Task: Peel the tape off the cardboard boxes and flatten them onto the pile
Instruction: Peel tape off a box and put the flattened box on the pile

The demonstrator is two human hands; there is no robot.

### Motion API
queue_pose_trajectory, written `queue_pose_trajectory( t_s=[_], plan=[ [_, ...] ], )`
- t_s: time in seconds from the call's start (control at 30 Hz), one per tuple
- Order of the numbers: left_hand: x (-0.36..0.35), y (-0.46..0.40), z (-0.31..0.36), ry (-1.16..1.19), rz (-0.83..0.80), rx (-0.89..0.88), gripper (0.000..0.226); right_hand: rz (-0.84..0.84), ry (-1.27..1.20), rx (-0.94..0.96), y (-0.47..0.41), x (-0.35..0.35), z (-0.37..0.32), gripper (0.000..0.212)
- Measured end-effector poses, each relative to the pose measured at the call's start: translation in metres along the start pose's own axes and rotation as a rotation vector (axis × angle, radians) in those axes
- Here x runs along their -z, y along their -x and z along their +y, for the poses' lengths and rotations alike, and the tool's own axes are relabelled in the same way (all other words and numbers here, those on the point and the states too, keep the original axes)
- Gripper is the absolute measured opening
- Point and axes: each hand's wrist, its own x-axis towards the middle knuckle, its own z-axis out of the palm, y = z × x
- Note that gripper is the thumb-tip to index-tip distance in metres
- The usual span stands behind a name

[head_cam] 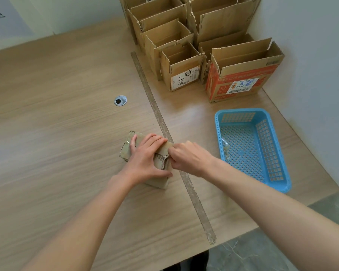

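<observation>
A small closed cardboard box wrapped in clear tape lies on the wooden table, near its middle. My left hand presses flat on top of the box, fingers spread over it. My right hand is at the box's right end, fingers curled and pinching at the tape there. Whether the tape has lifted off cannot be made out.
Several open cardboard boxes stand at the back right, one orange-printed. A blue plastic basket with bits of tape sits to the right. A long tape strip runs across the table. A cable hole is at the centre.
</observation>
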Motion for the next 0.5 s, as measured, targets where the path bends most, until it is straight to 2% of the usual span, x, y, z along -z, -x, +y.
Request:
queue_pose_trajectory(
  t_s=[0.1,0.27,0.4,0.5],
  plan=[
    [-0.001,-0.001,-0.001,0.005,-0.001,-0.025,0.109,-0.057,0.002,0.137,0.0,0.005,0.015,0.017],
    [0.004,-0.006,-0.002,-0.017,-0.07,-0.04,0.105,-0.042,-0.042,0.188,-0.005,0.002,0.022,0.019],
    [0.003,-0.007,-0.005,-0.022,-0.08,-0.054,0.105,0.04,-0.423,0.05,0.012,-0.013,0.028,0.018],
    [0.003,-0.007,-0.007,-0.009,-0.093,-0.056,0.116,0.095,-0.599,-0.116,0.029,-0.031,0.022,0.025]
  ],
)
